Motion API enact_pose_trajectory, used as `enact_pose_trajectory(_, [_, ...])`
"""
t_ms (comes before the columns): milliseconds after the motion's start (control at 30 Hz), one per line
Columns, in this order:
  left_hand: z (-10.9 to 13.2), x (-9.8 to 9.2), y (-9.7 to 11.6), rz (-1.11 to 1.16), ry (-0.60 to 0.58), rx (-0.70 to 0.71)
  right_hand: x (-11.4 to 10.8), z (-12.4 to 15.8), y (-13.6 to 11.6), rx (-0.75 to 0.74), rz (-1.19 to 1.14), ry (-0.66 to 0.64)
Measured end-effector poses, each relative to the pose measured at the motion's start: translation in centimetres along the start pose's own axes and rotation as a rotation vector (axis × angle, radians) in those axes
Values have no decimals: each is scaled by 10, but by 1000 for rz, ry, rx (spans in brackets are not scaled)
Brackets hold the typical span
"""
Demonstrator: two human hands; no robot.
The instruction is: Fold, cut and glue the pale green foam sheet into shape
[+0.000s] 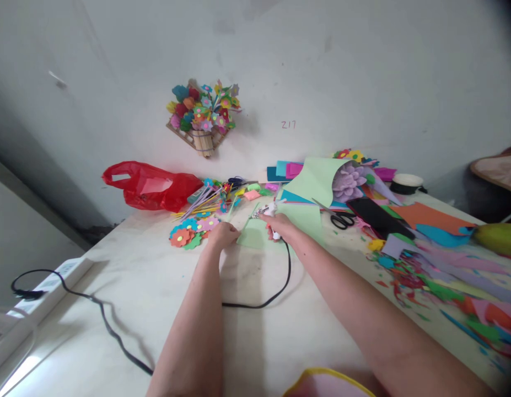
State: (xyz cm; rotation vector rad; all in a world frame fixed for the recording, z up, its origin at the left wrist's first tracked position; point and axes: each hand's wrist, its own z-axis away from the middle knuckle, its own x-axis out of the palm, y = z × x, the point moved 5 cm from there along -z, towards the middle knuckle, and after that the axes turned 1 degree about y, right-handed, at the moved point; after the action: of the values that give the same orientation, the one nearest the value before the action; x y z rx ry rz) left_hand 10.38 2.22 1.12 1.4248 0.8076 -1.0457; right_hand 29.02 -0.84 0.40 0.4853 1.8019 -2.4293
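Observation:
My left hand (pixel 224 236) is closed in a pinch at the left edge of a light green sheet (pixel 252 238) that lies on the table. Over the sheet's right part, my right hand (pixel 281 221) grips a white corded tool that looks like a hot glue gun (pixel 275 234). Its front end points left, and a black cord (pixel 289 270) curves down from it and passes behind my left forearm. Left of my left hand lie several foam flowers (pixel 182 237). A second light green sheet (pixel 307 216) spreads out just beyond my right hand.
A red plastic bag (pixel 150 190) sits at the back left, near thin sticks (pixel 201 199). On the right are black-handled scissors (pixel 342 220), a phone (pixel 377 216), a wrapped purple flower (pixel 348 182) and colourful scraps (pixel 420 281). A white power strip (pixel 52 286) lies along the left edge.

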Motion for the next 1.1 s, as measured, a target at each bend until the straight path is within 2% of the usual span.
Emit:
enact_pose_trajectory(633, [0,1,4,-8,45,-21,8,9,8,-35,19,-148])
enact_pose_trajectory(1100, [0,1,4,-3,58,-33,0,6,3,-11,41,13])
